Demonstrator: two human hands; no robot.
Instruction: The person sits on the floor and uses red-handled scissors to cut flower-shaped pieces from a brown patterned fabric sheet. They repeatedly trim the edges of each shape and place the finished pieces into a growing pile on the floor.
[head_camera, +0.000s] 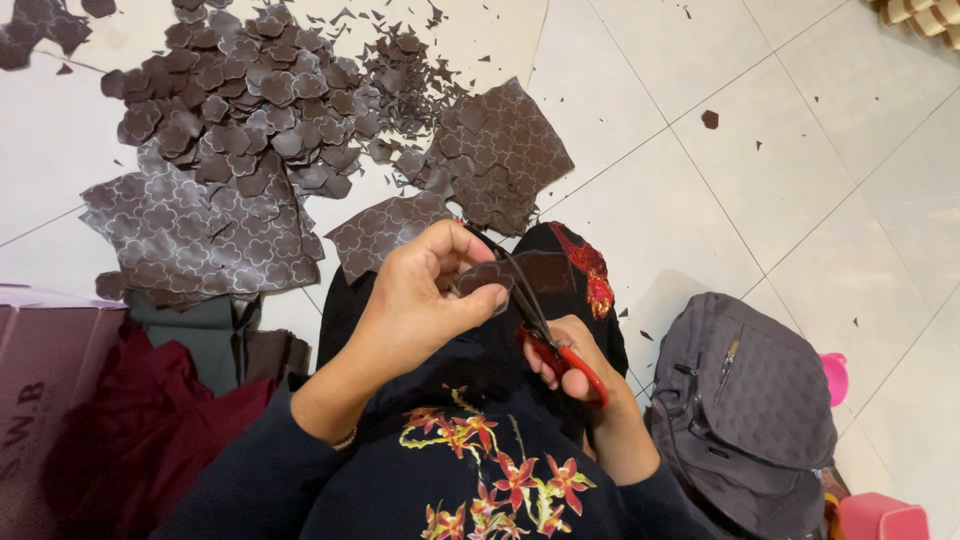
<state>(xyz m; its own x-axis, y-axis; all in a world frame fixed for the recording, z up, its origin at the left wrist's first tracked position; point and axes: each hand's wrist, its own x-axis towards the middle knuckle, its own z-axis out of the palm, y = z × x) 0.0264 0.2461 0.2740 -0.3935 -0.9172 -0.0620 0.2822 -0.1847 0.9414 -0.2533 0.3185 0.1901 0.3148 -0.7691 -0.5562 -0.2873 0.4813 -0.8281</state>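
Note:
My left hand (425, 295) pinches a small brown cut-out piece (487, 275) of patterned material over my lap. My right hand (575, 365) grips red-handled scissors (545, 335), whose dark blades reach up to the piece at the left fingertips. A brown sheet printed with clover outlines (385, 230) lies on the floor just beyond my left hand. More such sheets (195, 235) lie at the left, and another (505, 150) rests ahead. A heap of cut clover shapes (250, 100) is spread further out.
White floor tiles (740, 180) carry scattered brown scraps. A grey backpack (750, 400) sits at my right, with pink plastic things (880, 518) beside it. At my left lie dark red cloth (140, 430) and a cardboard box (40, 350).

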